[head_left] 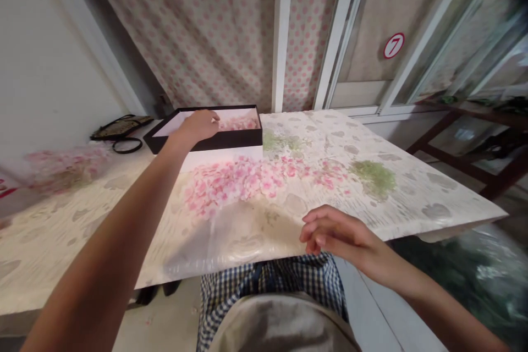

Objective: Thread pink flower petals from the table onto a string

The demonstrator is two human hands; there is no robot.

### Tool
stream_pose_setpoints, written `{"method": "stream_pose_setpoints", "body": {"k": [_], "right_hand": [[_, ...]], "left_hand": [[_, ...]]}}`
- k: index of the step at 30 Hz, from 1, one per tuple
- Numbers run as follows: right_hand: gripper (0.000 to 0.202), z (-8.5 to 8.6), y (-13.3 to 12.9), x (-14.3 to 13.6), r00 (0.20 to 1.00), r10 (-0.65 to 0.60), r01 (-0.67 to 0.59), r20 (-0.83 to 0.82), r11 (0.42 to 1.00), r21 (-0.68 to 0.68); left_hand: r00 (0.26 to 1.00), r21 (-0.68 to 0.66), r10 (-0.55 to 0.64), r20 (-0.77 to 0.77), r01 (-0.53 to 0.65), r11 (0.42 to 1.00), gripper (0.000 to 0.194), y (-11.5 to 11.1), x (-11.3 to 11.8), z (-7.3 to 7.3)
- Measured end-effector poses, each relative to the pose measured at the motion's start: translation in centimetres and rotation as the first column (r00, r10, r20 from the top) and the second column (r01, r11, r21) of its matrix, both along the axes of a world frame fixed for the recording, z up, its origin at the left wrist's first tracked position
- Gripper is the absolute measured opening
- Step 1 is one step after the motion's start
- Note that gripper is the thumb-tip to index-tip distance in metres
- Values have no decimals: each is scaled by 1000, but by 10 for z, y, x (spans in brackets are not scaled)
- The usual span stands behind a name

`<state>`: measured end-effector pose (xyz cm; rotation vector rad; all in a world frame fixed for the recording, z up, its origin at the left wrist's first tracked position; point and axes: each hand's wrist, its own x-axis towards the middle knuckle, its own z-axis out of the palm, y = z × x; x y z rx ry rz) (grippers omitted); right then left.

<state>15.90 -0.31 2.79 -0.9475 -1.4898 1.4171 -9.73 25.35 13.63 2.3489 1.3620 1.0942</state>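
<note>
My left hand (201, 125) reaches over the near wall of a white box with a black rim (231, 141). Its fingers bend down inside and are mostly hidden, so what they hold, if anything, does not show. Right of that hand, pink petals (241, 122) lie within the box. My right hand (332, 231) hovers by the table's front edge, fingers loosely bent and slightly apart, with nothing seen in them. Between the box and me spreads a heap of pink artificial blossoms (243, 179), thinning out to the right.
Green sprigs (374, 177) lie on the patterned tablecloth (416, 198), with more green (276, 142) behind the blossoms. Another pink bunch (68, 168) is at the left, near a dark pouch (119, 126) with a strap loop. Curtained glass panels (313, 33) stand behind the table.
</note>
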Motion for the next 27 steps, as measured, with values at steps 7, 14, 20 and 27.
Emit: {"method": "stream_pose_setpoints", "body": {"k": [7, 14, 20, 27], "right_hand": [[8, 0, 17, 45, 729, -642, 454, 239, 713, 534], [12, -18, 28, 52, 621, -550, 293, 559, 824, 484], [14, -45, 41, 31, 592, -506, 235, 627, 853, 467], [25, -46, 42, 18, 580, -513, 141, 632, 828, 543]], "left_hand": [[989, 117, 125, -76, -116, 986, 27, -53, 13, -13], [981, -53, -179, -77, 175, 983, 16, -142, 57, -39], [969, -209, -227, -95, 203, 956, 19, -170, 48, -64], [988, -300, -139, 73, 155, 941, 16, -179, 31, -114]]}}
